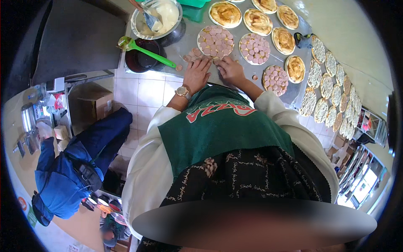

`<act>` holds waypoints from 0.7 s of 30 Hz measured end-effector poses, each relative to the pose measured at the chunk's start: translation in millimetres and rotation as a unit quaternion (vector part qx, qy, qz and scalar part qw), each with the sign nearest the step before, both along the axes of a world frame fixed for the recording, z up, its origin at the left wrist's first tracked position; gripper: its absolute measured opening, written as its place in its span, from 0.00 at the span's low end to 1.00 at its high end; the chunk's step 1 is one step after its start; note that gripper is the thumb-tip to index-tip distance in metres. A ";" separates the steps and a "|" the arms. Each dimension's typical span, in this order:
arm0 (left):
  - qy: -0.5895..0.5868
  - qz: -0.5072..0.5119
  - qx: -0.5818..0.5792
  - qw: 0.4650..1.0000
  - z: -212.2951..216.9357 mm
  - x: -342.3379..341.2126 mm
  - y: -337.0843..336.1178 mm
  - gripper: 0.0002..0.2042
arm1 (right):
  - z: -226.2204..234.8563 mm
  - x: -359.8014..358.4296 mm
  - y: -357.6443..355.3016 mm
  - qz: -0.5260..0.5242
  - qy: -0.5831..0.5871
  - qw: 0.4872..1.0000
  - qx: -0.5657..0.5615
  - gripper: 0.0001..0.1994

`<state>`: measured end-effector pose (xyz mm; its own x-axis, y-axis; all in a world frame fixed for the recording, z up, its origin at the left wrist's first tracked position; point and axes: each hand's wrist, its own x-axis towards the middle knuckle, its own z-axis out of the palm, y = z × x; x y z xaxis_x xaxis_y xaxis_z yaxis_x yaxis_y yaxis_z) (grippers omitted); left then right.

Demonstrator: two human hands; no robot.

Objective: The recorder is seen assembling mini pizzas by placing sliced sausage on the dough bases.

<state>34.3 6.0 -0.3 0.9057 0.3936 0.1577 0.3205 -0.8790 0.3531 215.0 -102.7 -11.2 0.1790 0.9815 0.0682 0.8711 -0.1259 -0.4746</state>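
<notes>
Head view shows your left hand (196,74) flat, fingers spread, on loose pink sausage slices (192,55) on the grey metal counter (184,44), upper centre. Your right hand (230,69) lies beside it, fingers curled, holding nothing, just below the round sausage-covered pizza base (215,42).

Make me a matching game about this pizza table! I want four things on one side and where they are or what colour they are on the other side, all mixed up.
Things:
1. ladle
2. wristwatch
3. metal bowl
4. plain pizza bases

Clues:
A. holds pale cream sauce
B. bright green, lying across a dark bowl
C. lined up along the right side of the table, nothing on them yet
D. on the left hand, which rests by the loose sausage slices

Pairs: 1-B, 2-D, 3-A, 4-C
</notes>
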 end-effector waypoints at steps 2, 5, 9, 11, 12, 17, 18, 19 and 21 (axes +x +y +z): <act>0.009 -0.016 0.010 1.000 -3.8 3.4 -1.0 0.25 | -5.8 -9.6 -1.6 -0.016 -0.013 1.000 -0.006 0.14; 0.034 -0.030 0.032 0.998 -6.0 6.9 -1.4 0.24 | -6.1 -11.1 -4.4 0.004 -0.036 0.998 0.049 0.12; 0.066 -0.012 0.025 0.997 -2.9 1.1 -2.1 0.22 | 11.6 -3.3 -14.6 -0.020 -0.041 0.996 0.072 0.11; 0.047 -0.014 0.045 0.998 -4.6 -4.1 -1.4 0.22 | 14.8 0.5 -20.6 -0.042 -0.068 0.991 0.112 0.10; 0.031 -0.008 0.064 0.997 -4.8 -5.1 -1.6 0.22 | 11.7 3.6 -23.1 -0.010 -0.078 0.992 0.104 0.10; 0.032 0.002 0.046 0.998 2.8 -4.9 4.0 0.18 | 1.7 13.3 -33.1 0.012 -0.090 0.992 0.087 0.10; 0.007 0.008 0.011 1.000 7.3 -5.0 5.6 0.17 | -1.6 13.8 -33.3 -0.044 -0.014 0.991 0.123 0.10; -0.019 0.013 -0.023 0.999 9.6 -4.8 7.0 0.16 | -5.3 14.2 -32.5 -0.101 0.062 0.980 0.158 0.09; -0.085 0.054 -0.084 0.991 6.3 -1.6 10.7 0.16 | -2.3 10.7 -23.9 -0.217 0.298 0.921 0.121 0.11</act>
<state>32.7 16.7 6.0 0.8228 0.5200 0.2293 0.3319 -0.7672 0.5488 225.7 -126.6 -13.5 0.6279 0.7773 0.0386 0.3383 -0.2280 -0.9130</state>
